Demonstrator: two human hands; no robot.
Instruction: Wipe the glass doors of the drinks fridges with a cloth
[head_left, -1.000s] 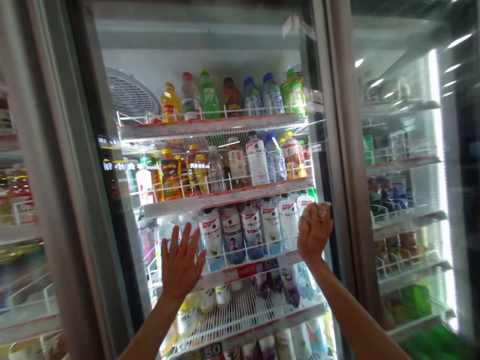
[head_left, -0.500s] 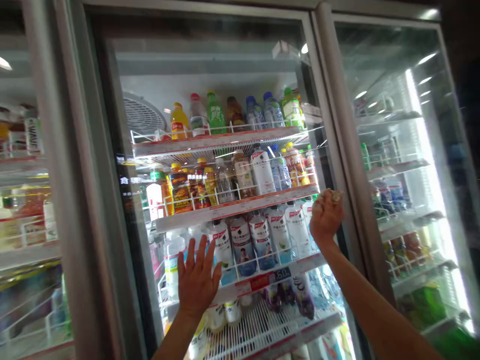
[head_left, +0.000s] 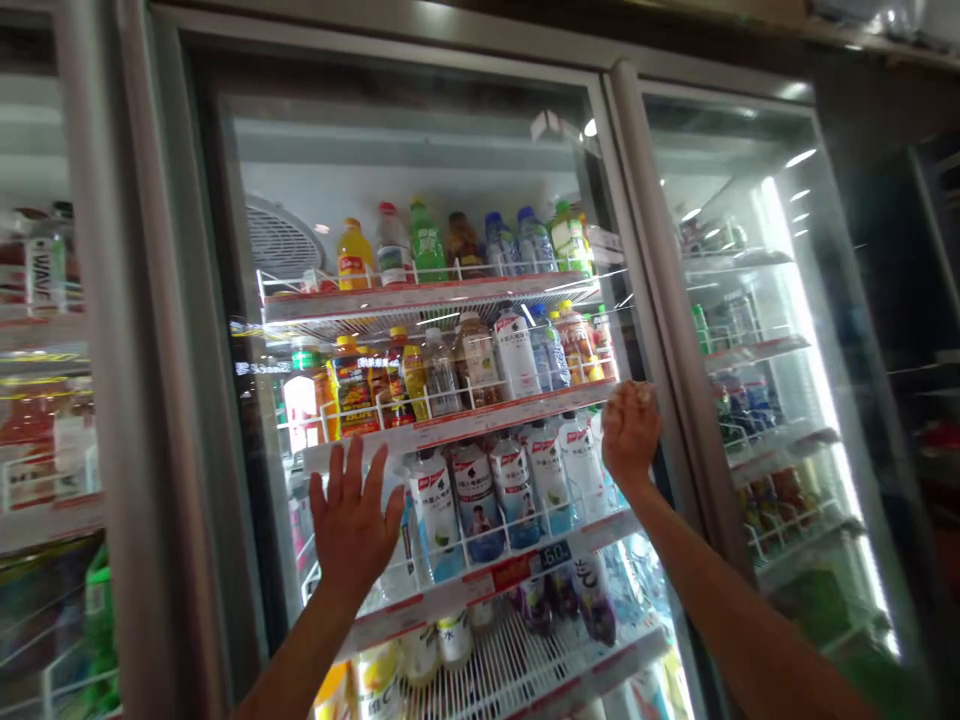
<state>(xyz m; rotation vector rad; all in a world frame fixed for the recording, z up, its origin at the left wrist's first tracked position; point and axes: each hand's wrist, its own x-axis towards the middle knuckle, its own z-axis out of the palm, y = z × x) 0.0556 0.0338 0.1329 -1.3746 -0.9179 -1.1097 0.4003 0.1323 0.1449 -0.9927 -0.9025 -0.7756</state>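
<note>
My left hand (head_left: 352,525) is open, with fingers spread and palm toward the glass door (head_left: 420,135) of a drinks fridge. It is in front of the left end of the shelf of clear bottles; whether it touches the glass I cannot tell. My right hand (head_left: 630,435) is closed in a fist near the door's right frame (head_left: 675,330). A crumpled, pale cloth (head_left: 643,394) pokes out at the top of that fist, mostly hidden by the fingers. Behind the glass, white-labelled bottles (head_left: 476,500) stand between the two hands.
Upper shelves hold a yellow bottle (head_left: 354,255), a green bottle (head_left: 427,240) and several others. Purple-labelled bottles (head_left: 595,598) stand lower on a wire shelf (head_left: 510,655). A thick metal post (head_left: 165,400) is at left, and another glass-doored fridge section (head_left: 739,180) at right.
My left hand has shifted left and slightly up across the door, fingers still spread. My right fist stays near the right frame. The whole view has turned a little to the right.
</note>
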